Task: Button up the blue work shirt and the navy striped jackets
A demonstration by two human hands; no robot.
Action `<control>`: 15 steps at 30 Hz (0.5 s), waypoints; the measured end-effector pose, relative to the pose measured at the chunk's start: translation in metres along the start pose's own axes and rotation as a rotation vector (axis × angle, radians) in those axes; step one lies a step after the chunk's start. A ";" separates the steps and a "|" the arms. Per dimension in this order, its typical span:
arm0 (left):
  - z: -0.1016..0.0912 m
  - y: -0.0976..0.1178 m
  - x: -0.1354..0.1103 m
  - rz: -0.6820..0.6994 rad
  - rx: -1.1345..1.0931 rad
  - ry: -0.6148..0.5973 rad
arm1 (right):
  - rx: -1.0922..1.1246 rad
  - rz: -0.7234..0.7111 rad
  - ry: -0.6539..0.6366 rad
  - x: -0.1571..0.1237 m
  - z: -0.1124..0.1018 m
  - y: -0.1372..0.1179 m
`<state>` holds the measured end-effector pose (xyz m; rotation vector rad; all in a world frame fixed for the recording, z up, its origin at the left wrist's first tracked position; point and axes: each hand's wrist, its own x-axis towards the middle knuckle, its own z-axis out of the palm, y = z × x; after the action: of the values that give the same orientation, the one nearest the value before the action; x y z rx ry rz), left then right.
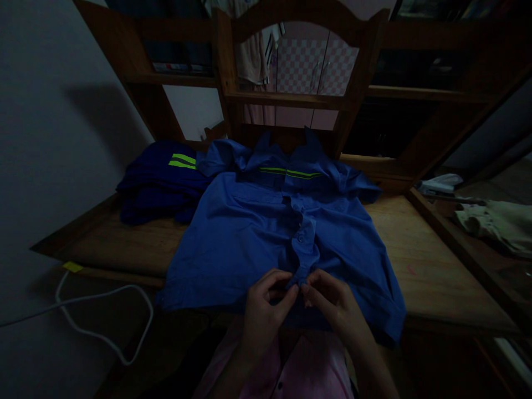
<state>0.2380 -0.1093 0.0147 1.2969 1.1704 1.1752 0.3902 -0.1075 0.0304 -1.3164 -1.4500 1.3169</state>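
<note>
A blue work shirt lies spread on the wooden surface with its collar at the far end and its hem toward me. Yellow-green stripes show near its collar. Along its front runs a placket, and a button is visible above my hands. My left hand pinches the placket near the hem between thumb and fingers. Close beside it, my right hand pinches the same strip, the thumbs almost meeting. Whatever button or hole lies between the fingertips is hidden.
Folded dark blue clothing with yellow-green bands sits left of the shirt. A wooden frame with shelves rises behind. A white cable loops at the lower left. Light cloth lies at the right, beyond a wooden ledge.
</note>
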 end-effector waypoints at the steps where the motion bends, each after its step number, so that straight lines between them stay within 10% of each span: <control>1: 0.000 0.000 0.000 0.001 -0.001 0.000 | -0.001 0.001 0.001 0.000 0.000 0.000; 15: 0.000 -0.004 0.001 -0.046 0.035 0.011 | -0.007 -0.007 0.059 0.002 0.002 -0.001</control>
<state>0.2383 -0.1083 0.0106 1.2847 1.2267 1.1346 0.3875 -0.1061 0.0308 -1.3424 -1.4185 1.2593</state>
